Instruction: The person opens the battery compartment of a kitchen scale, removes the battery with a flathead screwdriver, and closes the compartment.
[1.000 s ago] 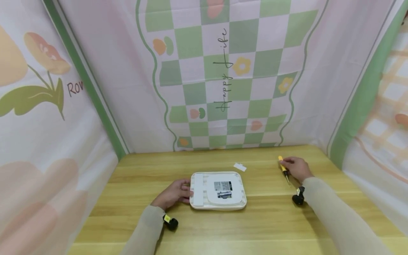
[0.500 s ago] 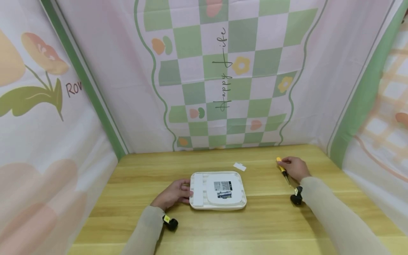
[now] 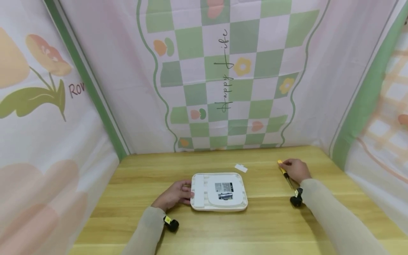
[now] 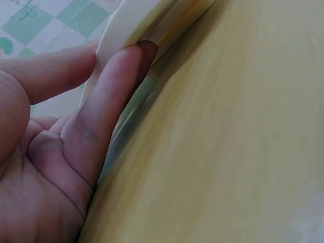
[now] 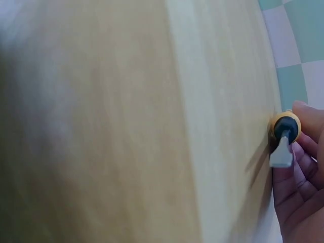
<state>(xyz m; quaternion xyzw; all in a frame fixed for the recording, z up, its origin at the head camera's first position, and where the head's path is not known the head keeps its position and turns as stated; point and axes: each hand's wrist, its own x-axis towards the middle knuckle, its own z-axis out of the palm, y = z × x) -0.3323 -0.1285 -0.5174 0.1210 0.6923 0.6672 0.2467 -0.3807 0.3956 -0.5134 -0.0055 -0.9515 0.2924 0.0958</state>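
Observation:
A white, flat device [image 3: 202, 203] with rounded corners lies underside up on the table, a printed label and a battery [image 3: 225, 196] in an open recess showing. My left hand [image 3: 173, 194] grips its left edge; in the left wrist view, the thumb and fingers close on the white rim [image 4: 119, 38]. Over at the right, my right hand [image 3: 297, 170] pinches a flathead screwdriver [image 3: 283, 169] by its yellow and black handle. Its blade points back toward me, and the flat tip [image 5: 281, 159] faces the camera in the right wrist view.
A small white battery cover [image 3: 241, 168] lies on the wooden table [image 3: 255, 230] behind the device. Printed fabric [image 3: 242, 85] hangs along the table's back edge and at both sides. A black wrist camera [image 3: 296, 200] sits on each wrist.
The screwdriver has come slightly toward me with the right hand, its handle end now lower in the head view. The left hand and the white device stay in place.

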